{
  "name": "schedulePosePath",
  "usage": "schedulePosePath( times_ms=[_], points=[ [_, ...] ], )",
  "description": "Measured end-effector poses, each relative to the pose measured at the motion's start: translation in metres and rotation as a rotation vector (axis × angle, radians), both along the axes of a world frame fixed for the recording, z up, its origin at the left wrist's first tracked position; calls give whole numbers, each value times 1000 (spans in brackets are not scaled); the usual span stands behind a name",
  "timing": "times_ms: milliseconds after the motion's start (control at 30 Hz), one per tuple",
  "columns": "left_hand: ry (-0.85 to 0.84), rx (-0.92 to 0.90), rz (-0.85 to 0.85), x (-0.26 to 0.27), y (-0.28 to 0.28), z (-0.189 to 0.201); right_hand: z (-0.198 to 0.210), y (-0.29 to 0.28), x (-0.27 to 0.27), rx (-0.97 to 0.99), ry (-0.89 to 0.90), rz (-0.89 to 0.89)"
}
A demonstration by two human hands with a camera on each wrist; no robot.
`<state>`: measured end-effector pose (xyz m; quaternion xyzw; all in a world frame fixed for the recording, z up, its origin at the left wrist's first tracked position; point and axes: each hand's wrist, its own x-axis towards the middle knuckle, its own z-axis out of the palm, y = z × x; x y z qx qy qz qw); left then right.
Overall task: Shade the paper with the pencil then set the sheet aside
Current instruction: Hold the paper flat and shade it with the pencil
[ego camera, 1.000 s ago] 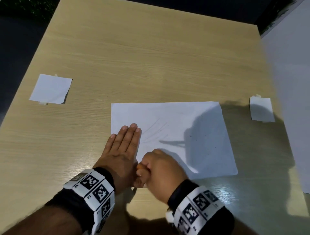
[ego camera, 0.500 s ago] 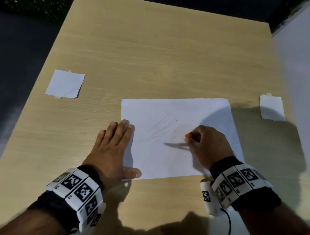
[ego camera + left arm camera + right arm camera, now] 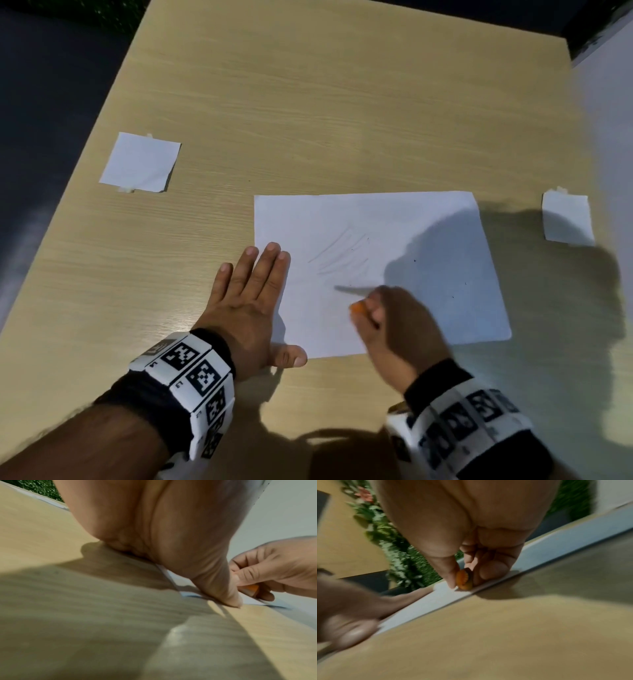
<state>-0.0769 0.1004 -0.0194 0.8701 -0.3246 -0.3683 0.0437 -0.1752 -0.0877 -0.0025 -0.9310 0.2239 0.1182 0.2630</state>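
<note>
A white sheet of paper (image 3: 394,260) lies on the wooden table (image 3: 308,102), with faint grey pencil strokes (image 3: 342,255) near its middle. My left hand (image 3: 251,301) lies flat with straight fingers on the sheet's left edge, thumb (image 3: 228,595) near the front edge. My right hand (image 3: 394,322) grips a short orange pencil (image 3: 358,308) over the sheet's lower middle. The pencil (image 3: 464,580) shows pinched between thumb and fingers in the right wrist view, and as an orange stub (image 3: 251,588) in the left wrist view. Its tip is hidden.
Two small white paper squares are taped to the table, one at the left (image 3: 140,162) and one at the right (image 3: 567,219). A white surface (image 3: 606,137) borders the table's right side. Dark floor lies beyond the left edge.
My right hand with the pencil swung right across the sheet and has now come back left and toward me, with more strokes on the paper. The left hand stays flat, thumb now spread.
</note>
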Motion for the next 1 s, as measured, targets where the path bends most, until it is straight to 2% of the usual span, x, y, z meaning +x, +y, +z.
schedulePosePath(
  times_ms=[100, 200, 267, 467, 533, 633, 700, 767, 800, 933, 1000],
  points=[
    [-2, 9, -6, -1, 0, 1, 8, -18, -2, -70, 7, -65],
    [-3, 21, -2, -1, -1, 1, 7, 21, -1, 107, -9, 74],
    [-2, 40, -7, -1, -1, 2, 0, 42, -5, 152, 1, 182],
    [0, 7, -10, -1, 0, 0, 4, -27, -16, -16, 42, -20],
    [2, 8, -11, -1, 1, 1, 5, -28, -15, -33, 18, -34],
    [-8, 11, -13, -1, 1, -1, 5, 11, 1, 62, -74, 115],
    [-20, 32, -16, -2, 0, -1, 5, 36, 12, 136, -45, 234],
    [-17, 38, -14, -2, 0, -1, 2, 33, 23, 79, -21, 298],
    [-9, 35, -14, -2, 0, -1, 0, 22, 27, 45, -28, 283],
    [-1, 46, -24, -1, 1, -2, -2, -47, 36, -74, -1, -13],
    [6, 50, -27, -1, 1, -1, -1, -52, 36, -133, -9, -43]
  ],
)
